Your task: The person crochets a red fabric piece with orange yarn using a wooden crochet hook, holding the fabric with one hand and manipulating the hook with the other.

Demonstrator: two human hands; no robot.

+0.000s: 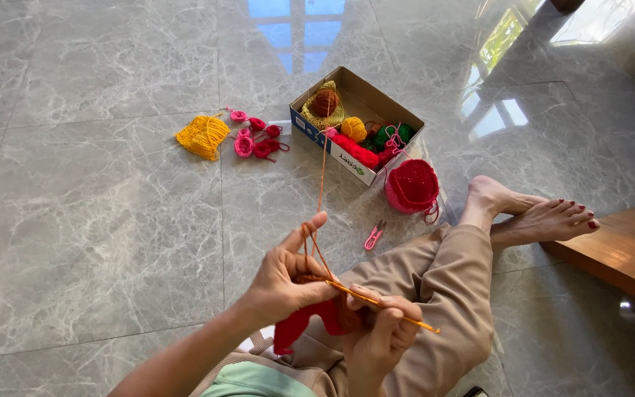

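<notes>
My left hand (286,275) pinches a red crocheted piece (301,324) and keeps a strand of brown-orange yarn (322,176) looped over its raised forefinger. The strand runs up to a brown yarn ball (325,102) in a cardboard box (362,93). My right hand (381,338) grips an orange crochet hook (384,305), whose tip meets the piece by my left thumb. Both hands work above my lap, over beige trousers (435,294).
The box holds yellow, green and red yarn. A red crocheted bowl shape (411,185) sits beside it, pink snips (374,235) lie on the grey marble floor, a yellow crocheted piece (203,135) and small pink-red pieces (256,137) lie left. A wooden platform (622,254) is right of my bare feet (531,213).
</notes>
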